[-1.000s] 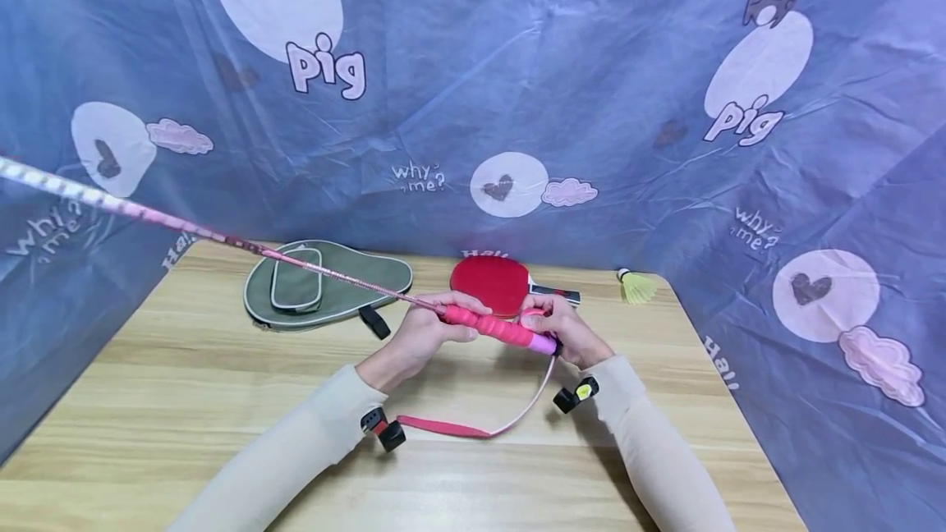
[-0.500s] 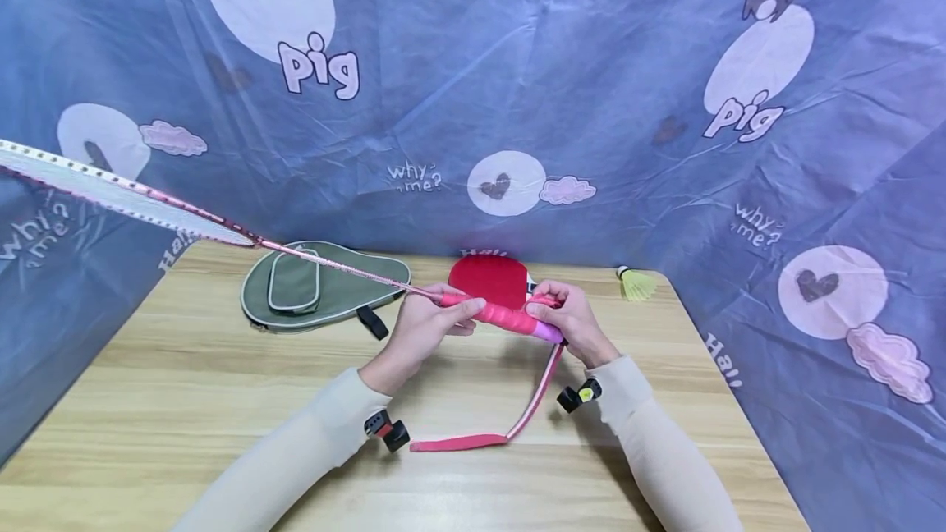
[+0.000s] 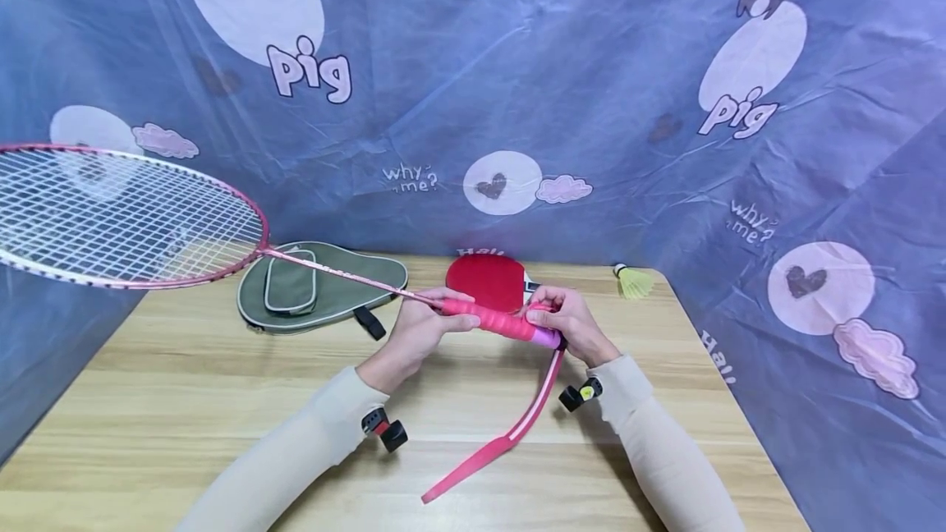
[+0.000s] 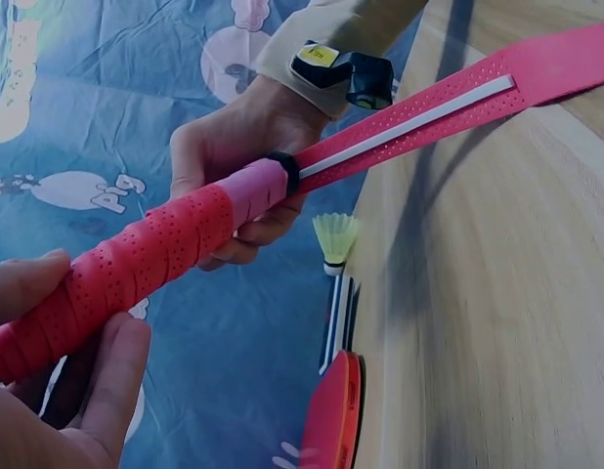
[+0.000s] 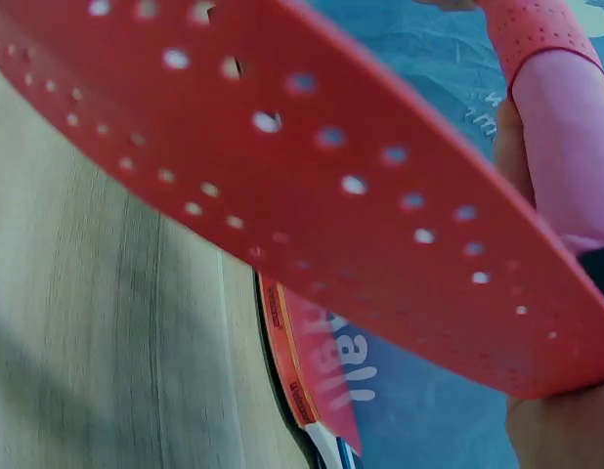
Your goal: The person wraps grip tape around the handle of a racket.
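A pink badminton racket (image 3: 192,224) is held across the table, its strung head at the left. My left hand (image 3: 418,328) grips the upper handle, which is wrapped in perforated pink tape (image 4: 146,252), near the shaft. Beside the lilac butt end (image 3: 546,338), my right hand (image 3: 569,323) pinches pink grip tape between thumb and fingers. Its other fingers (image 4: 268,231) lie against the handle in the left wrist view. From the black-ringed butt a loose strip of grip tape (image 3: 473,464) with a white line hangs toward me. In the right wrist view the strip bows close to the camera.
A green racket case (image 3: 347,273) lies at the back left of the wooden table (image 3: 296,450), its black tab toward me. Behind my hands is a red table tennis bat (image 3: 484,279). A yellow shuttlecock (image 3: 633,282) sits at the back right, before the blue cloth (image 3: 384,121).
The racket has turned about its shaft, so its head now shows its strings instead of its edge. The loose tape strip has swung round and its free end points nearer to me.
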{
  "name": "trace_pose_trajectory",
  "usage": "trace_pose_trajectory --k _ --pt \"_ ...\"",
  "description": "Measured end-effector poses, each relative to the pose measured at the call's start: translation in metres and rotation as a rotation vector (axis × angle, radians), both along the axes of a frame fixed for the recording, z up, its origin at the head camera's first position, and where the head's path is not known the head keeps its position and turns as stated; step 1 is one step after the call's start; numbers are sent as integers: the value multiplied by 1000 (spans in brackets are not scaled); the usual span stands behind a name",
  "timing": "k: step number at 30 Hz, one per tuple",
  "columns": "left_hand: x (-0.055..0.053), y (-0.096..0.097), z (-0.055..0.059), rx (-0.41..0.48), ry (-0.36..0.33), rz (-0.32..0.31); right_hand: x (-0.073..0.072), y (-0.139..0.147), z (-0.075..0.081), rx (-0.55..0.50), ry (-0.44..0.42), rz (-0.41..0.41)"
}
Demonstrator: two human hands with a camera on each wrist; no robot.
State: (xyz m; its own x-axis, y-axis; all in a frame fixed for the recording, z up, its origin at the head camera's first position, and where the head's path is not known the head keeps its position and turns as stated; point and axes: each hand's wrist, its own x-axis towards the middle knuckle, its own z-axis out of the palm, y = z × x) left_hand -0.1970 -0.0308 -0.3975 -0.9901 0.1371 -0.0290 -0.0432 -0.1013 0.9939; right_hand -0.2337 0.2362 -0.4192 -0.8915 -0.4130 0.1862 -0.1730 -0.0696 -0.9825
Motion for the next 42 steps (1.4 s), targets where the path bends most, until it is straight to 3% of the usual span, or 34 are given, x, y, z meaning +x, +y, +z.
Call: trace_pose_trajectory --k 8,14,22,33,42 --pt "-1 -2 1 -22 34 -105 -6 9 -6 67 -22 118" --pt "-2 -5 1 5 67 -181 -10 12 -8 51 -54 204" --pt "-4 -6 0 26 76 -217 -10 11 -9 22 -105 239" --pt "-6 -7 -4 51 136 -215 -7 6 -13 -50 -209 306" --pt "-5 -8 -2 37 61 -233 -5 1 -18 -100 -182 220"
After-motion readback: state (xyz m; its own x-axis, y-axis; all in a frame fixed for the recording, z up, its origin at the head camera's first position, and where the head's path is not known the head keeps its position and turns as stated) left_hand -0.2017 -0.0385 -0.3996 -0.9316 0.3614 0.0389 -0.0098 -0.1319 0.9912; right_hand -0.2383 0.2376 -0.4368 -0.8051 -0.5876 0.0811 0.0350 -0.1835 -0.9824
